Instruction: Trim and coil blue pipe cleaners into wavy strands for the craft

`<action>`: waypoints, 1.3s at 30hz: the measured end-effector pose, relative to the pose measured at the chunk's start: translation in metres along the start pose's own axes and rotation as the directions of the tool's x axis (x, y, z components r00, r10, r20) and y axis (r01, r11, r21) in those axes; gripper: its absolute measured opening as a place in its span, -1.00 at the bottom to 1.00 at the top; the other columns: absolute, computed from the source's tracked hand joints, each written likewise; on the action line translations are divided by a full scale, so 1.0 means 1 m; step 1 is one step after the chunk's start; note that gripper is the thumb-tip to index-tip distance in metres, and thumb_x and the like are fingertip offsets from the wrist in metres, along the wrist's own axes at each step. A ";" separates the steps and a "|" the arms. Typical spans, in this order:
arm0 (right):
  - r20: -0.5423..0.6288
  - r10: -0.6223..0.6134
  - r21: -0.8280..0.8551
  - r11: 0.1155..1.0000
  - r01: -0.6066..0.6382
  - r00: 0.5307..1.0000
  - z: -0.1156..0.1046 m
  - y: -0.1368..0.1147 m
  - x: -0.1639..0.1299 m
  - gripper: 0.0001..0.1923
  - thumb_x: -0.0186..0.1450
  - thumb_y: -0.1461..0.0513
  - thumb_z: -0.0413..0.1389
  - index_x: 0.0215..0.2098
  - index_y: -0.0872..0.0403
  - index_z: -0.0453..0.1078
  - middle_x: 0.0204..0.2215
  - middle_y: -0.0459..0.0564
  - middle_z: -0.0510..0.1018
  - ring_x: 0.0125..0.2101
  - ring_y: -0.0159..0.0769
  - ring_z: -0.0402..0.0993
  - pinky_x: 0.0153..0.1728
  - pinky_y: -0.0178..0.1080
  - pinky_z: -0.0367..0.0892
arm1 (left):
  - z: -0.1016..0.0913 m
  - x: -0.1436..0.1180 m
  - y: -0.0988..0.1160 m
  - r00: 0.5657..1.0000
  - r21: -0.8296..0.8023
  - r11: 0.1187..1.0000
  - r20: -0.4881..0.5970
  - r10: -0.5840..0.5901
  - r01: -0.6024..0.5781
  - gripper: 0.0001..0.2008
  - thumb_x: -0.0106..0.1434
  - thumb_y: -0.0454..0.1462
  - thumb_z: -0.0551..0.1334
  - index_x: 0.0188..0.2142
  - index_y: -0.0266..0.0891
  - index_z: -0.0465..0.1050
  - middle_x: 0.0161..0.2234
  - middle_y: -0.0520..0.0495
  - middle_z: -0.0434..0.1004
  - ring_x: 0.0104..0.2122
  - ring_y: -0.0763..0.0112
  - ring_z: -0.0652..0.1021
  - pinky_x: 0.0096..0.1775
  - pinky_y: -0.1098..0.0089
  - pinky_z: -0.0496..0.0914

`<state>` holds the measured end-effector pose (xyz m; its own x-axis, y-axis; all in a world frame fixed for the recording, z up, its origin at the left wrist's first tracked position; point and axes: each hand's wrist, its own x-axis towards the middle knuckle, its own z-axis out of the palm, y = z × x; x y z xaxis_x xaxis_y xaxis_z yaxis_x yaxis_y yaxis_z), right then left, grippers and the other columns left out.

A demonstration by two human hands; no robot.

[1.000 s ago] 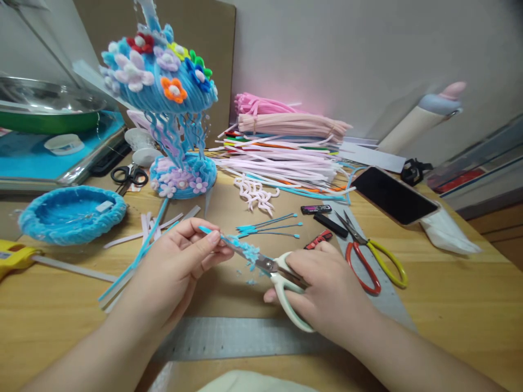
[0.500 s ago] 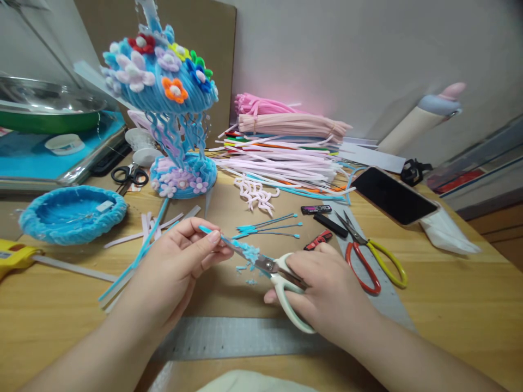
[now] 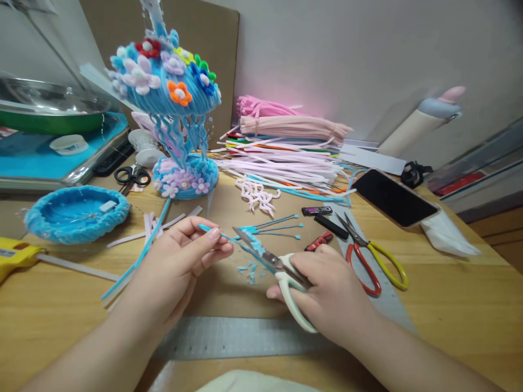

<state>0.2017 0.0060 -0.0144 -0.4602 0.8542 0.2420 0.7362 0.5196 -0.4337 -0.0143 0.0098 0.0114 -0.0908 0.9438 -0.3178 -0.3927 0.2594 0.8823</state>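
Note:
My left hand pinches a thin blue pipe cleaner between thumb and fingers, its tip sticking out to the upper left. My right hand grips white-handled scissors. The blades are parted and covered with blue fluff, and their tips lie against the pipe cleaner just right of my left fingers. Small blue fuzz clippings lie on the brown board under the blades.
A blue pipe-cleaner jellyfish sculpture with flowers stands behind. A blue woven dish and yellow glue gun lie left. Pipe-cleaner bundles, a phone, red-and-yellow scissors and a metal ruler surround the hands.
The scissor blades have opened and moved up to the left along the pipe cleaner. More blue fluff has dropped onto the board. The view has shifted slightly.

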 end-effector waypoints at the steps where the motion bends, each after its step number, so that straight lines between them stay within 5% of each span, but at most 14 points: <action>1: -0.023 0.018 -0.012 1.000 -0.018 1.000 0.000 0.001 0.001 -0.60 0.20 -0.06 0.14 -0.57 0.06 0.31 -0.65 -0.16 0.41 -0.55 -0.37 0.26 -0.41 -0.27 -0.04 | 0.000 0.000 0.000 1.000 0.001 1.000 -0.003 -0.006 0.006 -0.87 0.06 -0.32 0.37 -0.46 -0.27 0.43 -0.52 0.05 0.54 -0.46 0.53 0.56 -0.30 0.56 0.48; 12: 0.014 0.174 -0.028 0.984 -0.174 0.985 -0.011 0.007 0.008 -0.57 0.17 0.00 0.16 -0.65 0.06 0.15 -0.70 -0.18 0.30 -0.61 -0.39 0.16 -0.49 -0.29 -0.03 | 0.000 0.000 0.001 0.999 0.111 0.993 -0.030 0.037 -0.034 -0.83 0.03 -0.25 0.39 -0.48 -0.27 0.43 -0.48 0.05 0.57 -0.44 0.49 0.58 -0.27 0.50 0.50; 20: 0.071 0.102 -0.038 0.994 -0.099 0.992 -0.016 0.002 0.008 -0.59 0.07 -0.10 0.23 -0.45 0.04 0.28 -0.49 -0.13 0.44 -0.44 -0.29 0.24 -0.38 -0.26 -0.04 | -0.002 0.001 0.001 0.985 0.158 0.975 -0.053 0.163 -0.153 -0.83 0.13 -0.22 0.31 -0.40 -0.20 0.33 -0.42 0.00 0.61 -0.43 0.44 0.60 -0.31 0.47 0.50; 30: 0.130 0.054 -0.098 0.994 -0.042 0.990 -0.010 0.006 0.007 -0.61 0.14 -0.08 0.17 -0.48 0.05 0.27 -0.51 -0.12 0.45 -0.44 -0.30 0.25 -0.37 -0.23 -0.06 | -0.002 0.002 0.002 0.971 0.085 0.974 -0.092 0.220 -0.212 -0.88 0.25 -0.26 0.20 -0.35 -0.18 0.24 -0.45 0.00 0.61 -0.52 0.49 0.59 -0.43 0.55 0.49; 39: 0.118 0.052 -0.105 0.994 -0.039 0.992 -0.008 0.003 0.005 -0.63 0.15 -0.06 0.17 -0.47 0.05 0.26 -0.50 -0.11 0.45 -0.46 -0.30 0.27 -0.38 -0.22 -0.06 | -0.001 0.001 0.001 0.990 0.020 0.995 -0.098 0.101 -0.100 -0.80 0.03 -0.35 0.38 -0.35 -0.23 0.40 -0.45 0.06 0.57 -0.45 0.52 0.57 -0.35 0.57 0.51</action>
<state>0.2055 0.0124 -0.0075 -0.4768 0.8714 0.1152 0.8017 0.4849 -0.3495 -0.0162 0.0107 0.0120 -0.2194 0.9406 -0.2591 -0.3631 0.1678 0.9165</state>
